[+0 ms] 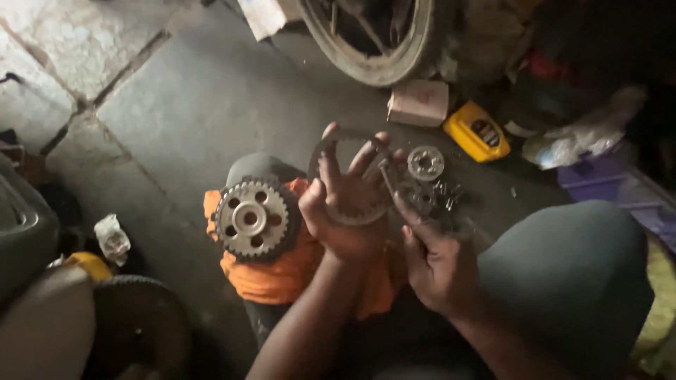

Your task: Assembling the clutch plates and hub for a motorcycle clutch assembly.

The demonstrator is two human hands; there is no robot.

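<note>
Thin dark metal ring (350,179) was held upright, looped around left hand (345,207) fingers (greasy, lower edge against palm), above orange cloth (282,274).

Your view is dim and murky, with soft grey daylight falling from the upper left across the flat grey stone floor (204,91). The right side and lower corners sink into deep shadow. The round toothed silver metal gear (251,219) catches faint shine. Everything is slightly soft and grainy; your hands look smeared.
</note>
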